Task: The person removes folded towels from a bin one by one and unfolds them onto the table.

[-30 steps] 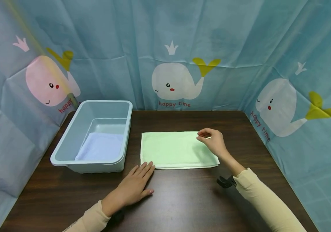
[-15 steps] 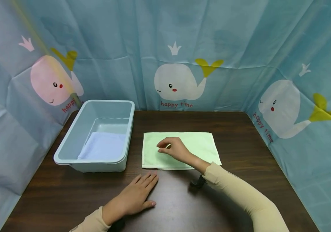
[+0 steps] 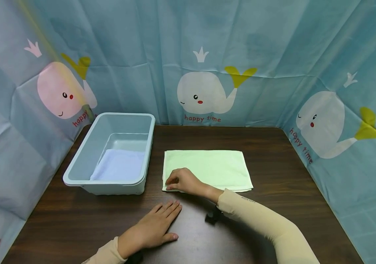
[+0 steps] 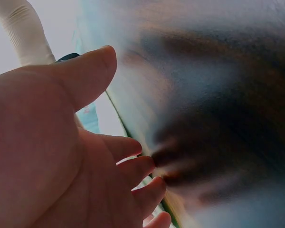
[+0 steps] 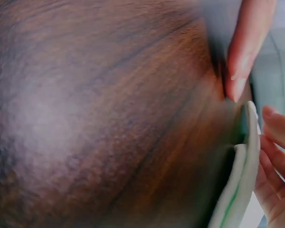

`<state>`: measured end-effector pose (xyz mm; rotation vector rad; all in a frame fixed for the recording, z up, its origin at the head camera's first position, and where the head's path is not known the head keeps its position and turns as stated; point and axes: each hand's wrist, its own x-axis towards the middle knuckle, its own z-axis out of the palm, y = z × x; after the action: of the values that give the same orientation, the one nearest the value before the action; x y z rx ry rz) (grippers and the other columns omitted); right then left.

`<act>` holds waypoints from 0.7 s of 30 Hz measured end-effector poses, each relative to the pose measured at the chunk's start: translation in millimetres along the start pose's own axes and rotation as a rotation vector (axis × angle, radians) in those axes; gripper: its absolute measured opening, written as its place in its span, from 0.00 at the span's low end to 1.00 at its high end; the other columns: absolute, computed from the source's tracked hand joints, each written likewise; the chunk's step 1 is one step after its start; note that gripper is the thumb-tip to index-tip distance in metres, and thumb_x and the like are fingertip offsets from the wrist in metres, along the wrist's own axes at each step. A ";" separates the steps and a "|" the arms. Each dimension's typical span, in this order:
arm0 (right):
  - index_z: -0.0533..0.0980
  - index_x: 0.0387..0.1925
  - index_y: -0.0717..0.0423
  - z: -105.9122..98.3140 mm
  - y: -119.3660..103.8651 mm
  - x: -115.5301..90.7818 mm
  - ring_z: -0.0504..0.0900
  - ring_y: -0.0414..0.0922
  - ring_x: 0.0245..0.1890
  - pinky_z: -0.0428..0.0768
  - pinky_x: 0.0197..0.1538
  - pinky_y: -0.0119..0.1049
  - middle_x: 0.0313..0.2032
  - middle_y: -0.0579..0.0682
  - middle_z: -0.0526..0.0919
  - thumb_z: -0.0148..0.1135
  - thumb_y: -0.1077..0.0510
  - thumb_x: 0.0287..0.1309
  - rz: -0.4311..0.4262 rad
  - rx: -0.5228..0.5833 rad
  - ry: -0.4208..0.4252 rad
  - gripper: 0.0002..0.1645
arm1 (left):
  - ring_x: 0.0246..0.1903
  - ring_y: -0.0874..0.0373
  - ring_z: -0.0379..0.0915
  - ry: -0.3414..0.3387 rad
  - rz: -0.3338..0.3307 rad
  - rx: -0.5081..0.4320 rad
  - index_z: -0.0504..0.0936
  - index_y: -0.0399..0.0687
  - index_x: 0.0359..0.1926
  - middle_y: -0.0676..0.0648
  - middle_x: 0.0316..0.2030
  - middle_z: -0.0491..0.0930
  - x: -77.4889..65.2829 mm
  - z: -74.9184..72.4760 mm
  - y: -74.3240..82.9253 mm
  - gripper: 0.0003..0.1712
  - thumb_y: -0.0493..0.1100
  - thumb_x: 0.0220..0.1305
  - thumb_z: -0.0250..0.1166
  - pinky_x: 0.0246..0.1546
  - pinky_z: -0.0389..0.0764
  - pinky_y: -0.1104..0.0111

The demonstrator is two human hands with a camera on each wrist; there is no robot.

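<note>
A light green towel [image 3: 214, 165], folded into a flat rectangle, lies on the table. My right hand [image 3: 185, 182] is at its front left corner, fingers bent and thumb apart from them. In the right wrist view, the towel's layered edge [image 5: 244, 166] shows between the thumb [image 5: 240, 71] and the fingers [image 5: 275, 161], with a gap around it. My left hand [image 3: 156, 225] rests palm down with fingers straight on the table in front of the towel. Its spread thumb and fingers also show in the left wrist view.
A light blue plastic basin [image 3: 150, 146] stands on the left, with a folded pale blue towel [image 3: 118, 165] inside. The dark wooden table [image 3: 240, 234] is bordered by a blue whale-print curtain [image 3: 260, 102] at the back and sides.
My right hand has swept left over the green towel, from its right side to the front left corner, and lowered. The left hand has slid slightly back from the towel's edge.
</note>
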<state>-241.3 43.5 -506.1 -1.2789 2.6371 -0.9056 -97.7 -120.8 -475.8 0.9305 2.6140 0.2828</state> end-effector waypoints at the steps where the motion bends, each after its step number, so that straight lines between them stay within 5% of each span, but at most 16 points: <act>1: 0.88 0.36 0.48 0.8 -0.2 0.0 0.81 0.32 0.34 0.76 0.40 0.20 0.34 0.40 0.88 0.73 0.51 0.54 -0.001 -0.006 -0.003 0.09 | 0.76 0.45 0.53 0.002 0.002 0.000 0.57 0.46 0.76 0.45 0.77 0.56 -0.3 -0.4 -0.2 0.48 0.66 0.65 0.59 0.72 0.60 0.45; 14: 0.87 0.37 0.46 8.6 -3.1 -0.6 0.80 0.33 0.37 0.77 0.43 0.21 0.35 0.39 0.86 0.73 0.48 0.54 -0.077 -0.218 -0.015 0.10 | 0.75 0.45 0.55 0.036 0.029 0.009 0.58 0.44 0.76 0.43 0.76 0.57 0.4 2.5 -2.5 0.47 0.66 0.67 0.56 0.71 0.61 0.45; 21: 0.85 0.44 0.49 2.3 -6.0 -2.8 0.80 0.36 0.41 0.78 0.47 0.25 0.41 0.43 0.85 0.73 0.54 0.54 -0.112 -0.245 -0.066 0.14 | 0.75 0.45 0.55 0.015 0.013 0.003 0.57 0.44 0.76 0.44 0.77 0.56 0.4 0.3 -1.3 0.47 0.66 0.66 0.58 0.71 0.61 0.45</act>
<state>-234.5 41.6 -505.2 -1.4939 2.7134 -0.5524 -98.6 -121.5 -476.6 0.9506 2.6239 0.2905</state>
